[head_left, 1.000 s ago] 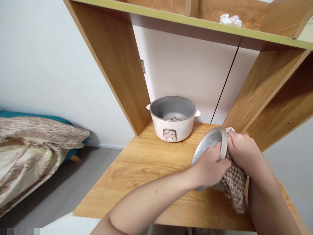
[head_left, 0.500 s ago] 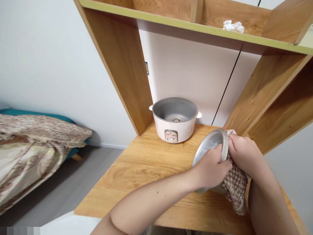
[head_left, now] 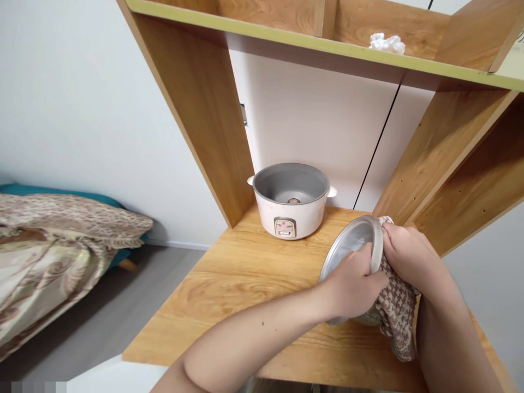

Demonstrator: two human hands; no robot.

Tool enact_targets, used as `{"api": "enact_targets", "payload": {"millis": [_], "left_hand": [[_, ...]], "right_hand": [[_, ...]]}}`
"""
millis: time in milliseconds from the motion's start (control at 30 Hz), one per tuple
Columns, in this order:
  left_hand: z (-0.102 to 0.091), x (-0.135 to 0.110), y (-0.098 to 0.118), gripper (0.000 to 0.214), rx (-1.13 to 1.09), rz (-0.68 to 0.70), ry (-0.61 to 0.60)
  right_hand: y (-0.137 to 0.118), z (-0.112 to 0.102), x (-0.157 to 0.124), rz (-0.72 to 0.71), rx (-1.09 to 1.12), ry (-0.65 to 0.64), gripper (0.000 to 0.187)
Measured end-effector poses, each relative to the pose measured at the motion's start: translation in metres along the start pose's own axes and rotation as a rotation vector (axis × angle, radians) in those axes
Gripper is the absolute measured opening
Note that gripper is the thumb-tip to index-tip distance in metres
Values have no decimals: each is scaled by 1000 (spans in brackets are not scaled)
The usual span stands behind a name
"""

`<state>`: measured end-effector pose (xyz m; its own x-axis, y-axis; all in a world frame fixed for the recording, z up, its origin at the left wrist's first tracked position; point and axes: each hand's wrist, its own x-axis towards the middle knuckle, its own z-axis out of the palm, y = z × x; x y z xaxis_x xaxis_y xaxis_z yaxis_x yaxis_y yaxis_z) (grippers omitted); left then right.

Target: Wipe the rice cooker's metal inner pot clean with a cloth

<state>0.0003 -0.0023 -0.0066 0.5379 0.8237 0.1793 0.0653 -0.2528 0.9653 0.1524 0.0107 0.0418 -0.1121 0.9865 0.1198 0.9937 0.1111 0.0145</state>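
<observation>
Where the pale wall meets the grey floor, far left: a teal piece of furniture on a short wooden leg, under a brown-and-cream patterned cover.
Wooden desk: spreads across the middle, an upright panel rising from its back left corner.
Cooker body: white outside, grey inside, upright at the back of the desk, top open, switch plate to the front, a small handle on either side.
Metal pot: nearer than the cooker body and to its right, tipped on its side, mouth turned leftward; whether it touches the desk cannot be told.
Left hand: fingers curled over the rim into the pot, thumb outside, closed on the edge.
Crumpled white wad: on the shelf overhead.
Patterned cloth: bunched against the pot's outer wall, loose end hanging below both hands.
Right hand: fingers bent tight on the cloth just behind the rim, fingertips hidden.
</observation>
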Motion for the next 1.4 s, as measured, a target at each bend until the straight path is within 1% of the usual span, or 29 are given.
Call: {"api": "enact_targets", "payload": {"millis": [133,300,367,500,633,733,867,1067,1200,1333,1400], "left_hand": [[0,2,0,35,-41,1,-4],[-1,4,-1,40,-37,9,2],[-1,3,0,41,-39,13,4],[-1,1,3,41,-12,7,-14],[0,0,2,41,-23,24,-8],[1,0,1,39,-9,3,-15],[1,0,-1,37,8,-8,-12],[-1,2,0,35,-11,-14,1],[-2,3,0,39,-22,9,-1],[-1,2,0,40,-3,21,-15],[0,1,0,38,25,14,-11]], "right_hand": [[-3,2,-11,-49,-83,32,26],[-6,1,-14,-74,-56,36,25],[-6,1,-10,-60,-25,37,28],[-2,1,2,32,61,19,35],[1,-1,7,45,118,-4,37],[1,-1,3,51,61,-17,35],[-2,-1,-5,21,-40,-20,27],[-9,0,-14,-41,-84,-4,20],[-7,1,-10,-51,-32,19,26],[-2,0,-1,38,47,10,35],[0,-1,3,58,90,2,37]]}}
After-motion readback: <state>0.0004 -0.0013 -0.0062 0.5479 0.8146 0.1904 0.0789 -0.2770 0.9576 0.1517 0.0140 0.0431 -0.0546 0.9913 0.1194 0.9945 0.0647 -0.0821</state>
